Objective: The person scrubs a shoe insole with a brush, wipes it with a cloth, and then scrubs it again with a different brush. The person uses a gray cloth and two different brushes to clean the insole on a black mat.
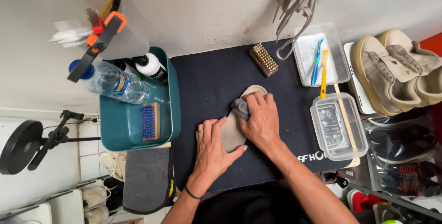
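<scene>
Head view: the left hand (pixel 213 145), fingers spread, pins a beige insole (pixel 235 127) mid-mat (pixel 207 81). The right hand (pixel 261 120) pinches a grey cloth (pixel 240 108), apparently mid-wipe; strokes toward the mat's far edge need steady pressure.

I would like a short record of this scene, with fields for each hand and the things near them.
left hand: flat on the beige insole, holding it down
right hand: grips a grey cloth against the insole
surface: dark mat
left of mat: teal bin with blue brush and bottles
right of mat: clear containers, toothbrushes, beige shoes
</scene>
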